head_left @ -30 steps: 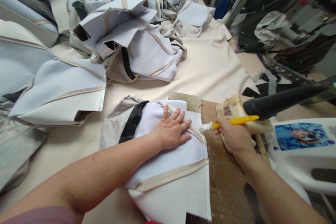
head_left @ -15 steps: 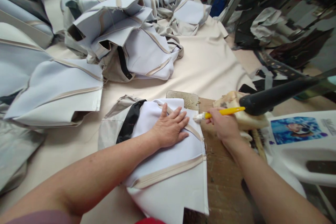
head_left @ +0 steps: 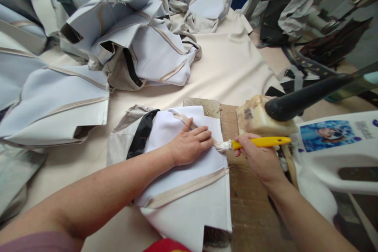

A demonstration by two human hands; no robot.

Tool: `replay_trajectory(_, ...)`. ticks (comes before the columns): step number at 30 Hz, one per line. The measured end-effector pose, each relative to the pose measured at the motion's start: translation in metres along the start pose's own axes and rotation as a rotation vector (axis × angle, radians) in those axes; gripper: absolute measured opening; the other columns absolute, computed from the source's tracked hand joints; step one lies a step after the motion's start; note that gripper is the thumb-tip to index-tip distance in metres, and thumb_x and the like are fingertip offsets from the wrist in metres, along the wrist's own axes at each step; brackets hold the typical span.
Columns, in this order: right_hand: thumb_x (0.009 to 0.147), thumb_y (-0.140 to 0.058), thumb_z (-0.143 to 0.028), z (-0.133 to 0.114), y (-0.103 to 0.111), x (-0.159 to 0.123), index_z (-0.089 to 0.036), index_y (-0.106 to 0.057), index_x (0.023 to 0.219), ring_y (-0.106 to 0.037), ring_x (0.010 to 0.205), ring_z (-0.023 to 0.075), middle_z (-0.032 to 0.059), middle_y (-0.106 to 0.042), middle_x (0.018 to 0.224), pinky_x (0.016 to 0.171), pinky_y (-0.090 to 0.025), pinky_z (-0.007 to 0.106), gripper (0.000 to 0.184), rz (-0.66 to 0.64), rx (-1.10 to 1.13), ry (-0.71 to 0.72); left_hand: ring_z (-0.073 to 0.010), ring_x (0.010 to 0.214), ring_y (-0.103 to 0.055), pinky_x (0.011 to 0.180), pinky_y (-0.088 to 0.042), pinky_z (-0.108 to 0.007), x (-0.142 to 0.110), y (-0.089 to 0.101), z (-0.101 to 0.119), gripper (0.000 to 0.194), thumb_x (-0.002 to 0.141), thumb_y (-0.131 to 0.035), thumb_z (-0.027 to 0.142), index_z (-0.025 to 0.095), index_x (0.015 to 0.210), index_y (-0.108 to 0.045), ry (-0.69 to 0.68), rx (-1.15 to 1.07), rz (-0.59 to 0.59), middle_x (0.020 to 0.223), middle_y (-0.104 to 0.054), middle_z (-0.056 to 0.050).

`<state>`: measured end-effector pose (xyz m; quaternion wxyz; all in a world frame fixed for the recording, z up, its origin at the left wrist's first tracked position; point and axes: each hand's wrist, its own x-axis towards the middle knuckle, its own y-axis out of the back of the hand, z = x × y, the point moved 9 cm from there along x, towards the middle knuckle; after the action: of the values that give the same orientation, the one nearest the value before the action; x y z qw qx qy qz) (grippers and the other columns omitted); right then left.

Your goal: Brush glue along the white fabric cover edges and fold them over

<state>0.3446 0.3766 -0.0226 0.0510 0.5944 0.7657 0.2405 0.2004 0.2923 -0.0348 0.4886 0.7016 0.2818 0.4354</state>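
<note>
A white sewn fabric piece (head_left: 189, 185) with beige seam tapes and a black strip lies in front of me, its right edge over a brown board (head_left: 251, 208). My left hand (head_left: 190, 141) rests flat on it, fingers stretched out toward the right edge. In my right hand (head_left: 255, 155) is a paintbrush (head_left: 261, 141) with a yellow handle, gripped near its bristles. Those whitish, coated bristles touch the right edge of the fabric at the upper beige tape, just beside my left fingertips.
Beyond the piece lie heaps of similar sewn pieces (head_left: 159, 53), with another (head_left: 67, 98) at the left. A yellowish block-like container (head_left: 260, 116) with a black tapered tube (head_left: 307, 96) stands right of the board. A white plastic chair (head_left: 366, 141) is at far right.
The brush has moved down along the fabric's right edge, from near the upper corner to the beige tape. My left hand stays pressed on the fabric.
</note>
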Motion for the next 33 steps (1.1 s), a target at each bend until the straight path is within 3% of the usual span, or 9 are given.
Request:
replay_trajectory(2, 0.073, -0.052, -0.037, 0.002, -0.003, 0.0, -0.02, -0.054, 0.05, -0.054, 0.056, 0.0161, 0.0007, -0.056, 0.05, 0.06, -0.043, 0.026, 0.029, -0.023, -0.023, -0.009, -0.019, 0.124, -0.042, 0.109, 0.011, -0.051, 0.001, 0.0, 0.0, 0.03, 0.093, -0.038, 0.026, 0.026, 0.117, -0.056, 0.011, -0.013, -0.023, 0.125, -0.057, -0.004)
replay_trajectory(6, 0.073, -0.052, -0.035, 0.004, 0.002, 0.001, -0.021, -0.054, 0.05, -0.052, 0.054, 0.0156, 0.0, -0.054, 0.049, 0.058, -0.042, 0.026, 0.027, 0.049, -0.002, -0.015, -0.0203, 0.123, -0.042, 0.108, 0.008, -0.053, 0.003, -0.001, -0.002, 0.03, 0.092, -0.039, 0.025, 0.027, 0.117, -0.056, 0.025, -0.053, -0.036, 0.126, -0.056, -0.005)
replay_trajectory(10, 0.071, -0.053, -0.036, 0.006, -0.008, 0.001, -0.021, -0.054, 0.053, -0.051, 0.051, 0.0163, -0.0002, -0.053, 0.047, 0.055, -0.042, 0.028, 0.024, -0.053, 0.044, -0.038, -0.0201, 0.124, -0.042, 0.109, 0.005, -0.053, 0.003, -0.003, -0.004, 0.031, 0.092, -0.04, 0.025, 0.028, 0.118, -0.056, 0.036, -0.083, -0.035, 0.126, -0.057, -0.004)
replay_trajectory(15, 0.071, -0.053, -0.035, 0.004, -0.002, 0.008, -0.021, -0.055, 0.054, -0.052, 0.052, 0.0153, -0.0009, -0.053, 0.048, 0.056, -0.042, 0.027, 0.023, 0.082, 0.065, -0.027, -0.0201, 0.124, -0.041, 0.109, 0.001, -0.053, 0.003, -0.002, -0.004, 0.031, 0.093, -0.039, 0.026, 0.028, 0.117, -0.057, 0.04, -0.085, -0.043, 0.127, -0.056, -0.003)
replay_trajectory(19, 0.069, -0.054, -0.032, 0.011, -0.01, 0.007, -0.021, -0.052, 0.048, -0.051, 0.049, 0.0147, -0.0011, -0.052, 0.045, 0.052, -0.041, 0.026, 0.024, -0.004, 0.058, -0.079, -0.0198, 0.125, -0.041, 0.109, 0.0, -0.053, 0.003, -0.001, -0.004, 0.031, 0.093, -0.038, 0.026, 0.028, 0.118, -0.057, 0.043, -0.081, -0.047, 0.128, -0.055, -0.004)
replay_trajectory(22, 0.068, -0.054, -0.032, 0.018, 0.002, -0.003, -0.02, -0.056, 0.052, -0.049, 0.045, 0.0143, -0.0017, -0.05, 0.042, 0.049, -0.039, 0.025, 0.021, 0.052, 0.028, -0.134, -0.0195, 0.124, -0.041, 0.109, 0.0, -0.053, 0.003, -0.002, -0.004, 0.031, 0.093, -0.037, 0.026, 0.028, 0.117, -0.057, 0.033, -0.085, -0.032, 0.128, -0.055, -0.003)
replay_trajectory(24, 0.069, -0.054, -0.034, 0.014, 0.009, -0.011, -0.019, -0.057, 0.054, -0.051, 0.049, 0.0146, -0.0012, -0.054, 0.046, 0.053, -0.041, 0.025, 0.021, 0.089, 0.053, -0.085, -0.0193, 0.124, -0.041, 0.109, 0.0, -0.052, 0.003, -0.002, -0.004, 0.031, 0.093, -0.037, 0.026, 0.028, 0.117, -0.056, 0.027, -0.085, -0.024, 0.128, -0.056, -0.002)
replay_trajectory(29, 0.07, -0.052, -0.035, 0.021, 0.004, -0.024, -0.021, -0.052, 0.048, -0.05, 0.048, 0.015, -0.0013, -0.05, 0.043, 0.051, -0.04, 0.026, 0.026, -0.051, -0.045, -0.113, -0.0189, 0.125, -0.04, 0.109, 0.001, -0.051, 0.003, -0.003, -0.004, 0.032, 0.092, -0.039, 0.026, 0.029, 0.118, -0.056, 0.031, -0.076, -0.022, 0.128, -0.055, -0.003)
replay_trajectory(33, 0.072, -0.053, -0.036, 0.016, 0.015, -0.019, -0.021, -0.054, 0.051, -0.053, 0.052, 0.0154, -0.0005, -0.054, 0.048, 0.055, -0.041, 0.026, 0.026, 0.103, -0.016, -0.059, -0.0194, 0.125, -0.04, 0.11, 0.001, -0.051, 0.003, -0.003, -0.003, 0.032, 0.092, -0.04, 0.026, 0.029, 0.119, -0.056, 0.039, -0.071, -0.037, 0.129, -0.055, -0.004)
